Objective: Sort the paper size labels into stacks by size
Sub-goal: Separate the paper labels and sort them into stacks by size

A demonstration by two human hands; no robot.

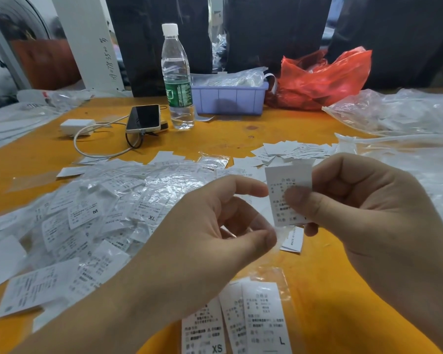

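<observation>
White paper label [288, 192] stands tall, top edge up, pinched by the right hand [368, 213]. Left hand [210, 226] pinches its clear sleeve [256, 215].

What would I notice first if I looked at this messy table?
Two hands in the middle: the right hand pinches a white label, with the left hand beside it. A big heap of bagged labels sprawls on the left of the orange table. A red plastic bag glows at the back.
</observation>
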